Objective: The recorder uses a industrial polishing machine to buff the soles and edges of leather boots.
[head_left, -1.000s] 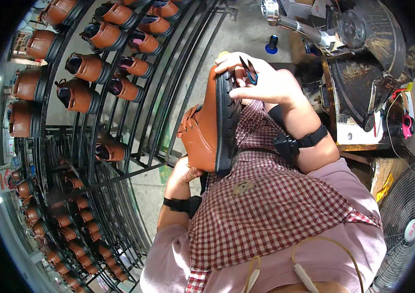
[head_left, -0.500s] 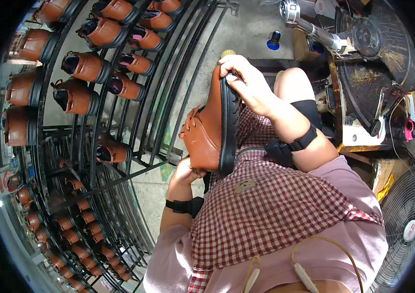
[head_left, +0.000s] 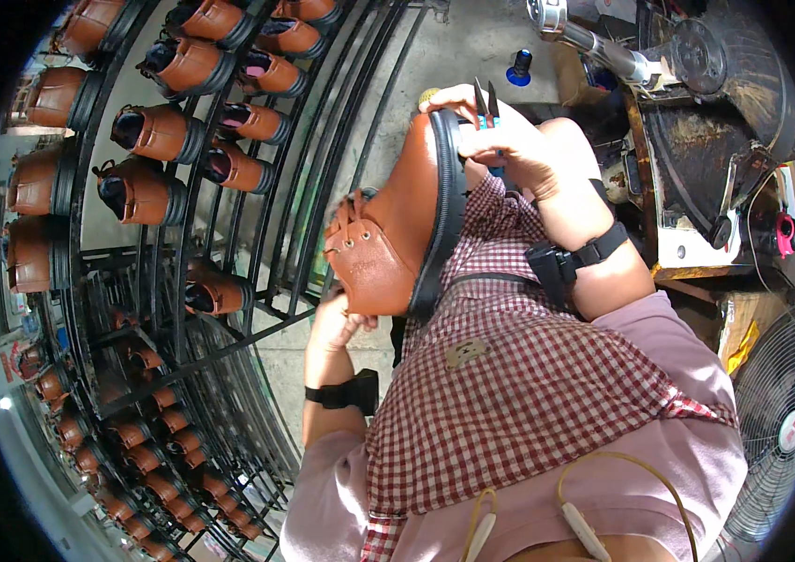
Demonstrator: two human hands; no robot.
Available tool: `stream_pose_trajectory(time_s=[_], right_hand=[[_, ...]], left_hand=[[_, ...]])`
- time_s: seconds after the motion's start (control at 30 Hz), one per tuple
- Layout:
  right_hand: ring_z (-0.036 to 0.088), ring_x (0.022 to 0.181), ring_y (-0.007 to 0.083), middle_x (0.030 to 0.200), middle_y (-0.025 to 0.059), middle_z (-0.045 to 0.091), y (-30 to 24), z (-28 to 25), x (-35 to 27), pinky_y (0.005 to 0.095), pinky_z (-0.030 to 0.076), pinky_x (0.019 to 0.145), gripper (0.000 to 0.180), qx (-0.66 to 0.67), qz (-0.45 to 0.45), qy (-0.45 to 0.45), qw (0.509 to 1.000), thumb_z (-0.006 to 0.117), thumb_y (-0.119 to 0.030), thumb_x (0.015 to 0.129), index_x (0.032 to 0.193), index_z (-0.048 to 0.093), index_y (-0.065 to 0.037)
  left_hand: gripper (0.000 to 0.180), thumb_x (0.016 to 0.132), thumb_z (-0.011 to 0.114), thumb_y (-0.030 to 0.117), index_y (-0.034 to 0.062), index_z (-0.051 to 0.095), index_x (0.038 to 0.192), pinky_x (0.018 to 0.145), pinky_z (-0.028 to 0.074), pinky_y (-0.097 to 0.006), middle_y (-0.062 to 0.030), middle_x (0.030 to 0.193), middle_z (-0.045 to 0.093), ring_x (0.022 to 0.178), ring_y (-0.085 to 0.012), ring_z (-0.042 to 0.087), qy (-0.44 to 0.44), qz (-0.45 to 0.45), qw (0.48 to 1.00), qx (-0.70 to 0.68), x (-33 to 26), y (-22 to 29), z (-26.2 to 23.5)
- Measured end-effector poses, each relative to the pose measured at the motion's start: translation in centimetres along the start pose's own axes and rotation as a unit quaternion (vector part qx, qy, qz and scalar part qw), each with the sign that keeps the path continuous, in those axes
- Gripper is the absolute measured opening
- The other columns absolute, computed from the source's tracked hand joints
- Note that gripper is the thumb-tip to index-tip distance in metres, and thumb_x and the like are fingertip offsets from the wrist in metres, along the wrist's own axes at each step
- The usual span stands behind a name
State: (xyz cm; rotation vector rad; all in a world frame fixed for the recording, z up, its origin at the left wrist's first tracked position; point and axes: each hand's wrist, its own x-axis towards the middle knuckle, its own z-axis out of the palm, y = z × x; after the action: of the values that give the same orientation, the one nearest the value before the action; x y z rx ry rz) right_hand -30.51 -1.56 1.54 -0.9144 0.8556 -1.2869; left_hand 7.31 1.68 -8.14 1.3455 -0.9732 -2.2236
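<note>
A brown leather lace-up shoe (head_left: pixel 396 225) with a thick black sole (head_left: pixel 442 211) is held on its side in front of my apron, toe pointing away from me. My left hand (head_left: pixel 334 323) is closed at the heel end, its fingers partly hidden under the shoe. At the toe my right hand (head_left: pixel 519 155) is closed, fingers over the toe and thumb by the sole edge. Small thread snips (head_left: pixel 486 105) with dark blades and teal handles are also in the right hand, blades pointing away from me; the palm hides part of their handles.
Black metal racks (head_left: pixel 187 178) with several similar brown shoes (head_left: pixel 161 131) fill the left side. On the right stand a dark-stained machine (head_left: pixel 716 159) and a floor fan (head_left: pixel 781 412). A dark cone with a blue base (head_left: pixel 519 70) is on the floor ahead.
The shoe has shifted a little left and turned, showing its side at a different angle. My right hand has re-posed at the toe, and the snips' blades now show.
</note>
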Motion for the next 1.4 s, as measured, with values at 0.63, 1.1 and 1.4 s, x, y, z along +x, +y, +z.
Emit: stream_pose_trajectory(time_s=[0.63, 1.1, 1.4], right_hand=[[0.051, 0.118, 0.0167, 0.121, 0.0089, 0.059, -2.9, 1.2, -2.1, 0.0301, 0.035, 0.105, 0.054, 0.038, 0.012, 0.002, 0.999, 0.069, -0.010, 0.076, 0.125, 0.051, 0.003], [0.054, 0.117, 0.0240, 0.122, 0.0132, 0.059, -1.3, -1.4, -3.6, 0.0359, 0.041, 0.102, 0.064, -0.054, -0.016, 0.005, 0.998, 0.077, -0.006, 0.067, 0.125, 0.052, 0.003], [0.054, 0.115, 0.0210, 0.120, 0.0109, 0.059, -2.7, -0.1, -3.8, 0.0352, 0.042, 0.101, 0.061, -0.115, -0.001, -0.002, 0.993, 0.077, -0.006, 0.068, 0.124, 0.053, 0.001]], left_hand=[[0.038, 0.088, 0.049, -0.003, -0.0020, 0.056, 0.125, 0.103, 0.040, -0.042, -0.0189, 0.137, 0.048, 0.125, -0.0316, 0.048, 0.265, 0.477, 0.811, 0.212, -0.4, 7.6, 1.0], [0.035, 0.088, 0.056, 0.001, 0.0035, 0.057, 0.123, 0.104, 0.038, -0.049, -0.0307, 0.138, 0.042, 0.127, -0.0417, 0.045, 0.346, 0.649, 0.550, 0.396, -4.8, 10.1, 6.2], [0.036, 0.085, 0.064, 0.005, 0.0076, 0.059, 0.120, 0.100, 0.042, -0.050, -0.0322, 0.137, 0.042, 0.126, -0.0456, 0.044, 0.351, 0.670, 0.523, 0.393, -5.6, 10.2, 6.2]])
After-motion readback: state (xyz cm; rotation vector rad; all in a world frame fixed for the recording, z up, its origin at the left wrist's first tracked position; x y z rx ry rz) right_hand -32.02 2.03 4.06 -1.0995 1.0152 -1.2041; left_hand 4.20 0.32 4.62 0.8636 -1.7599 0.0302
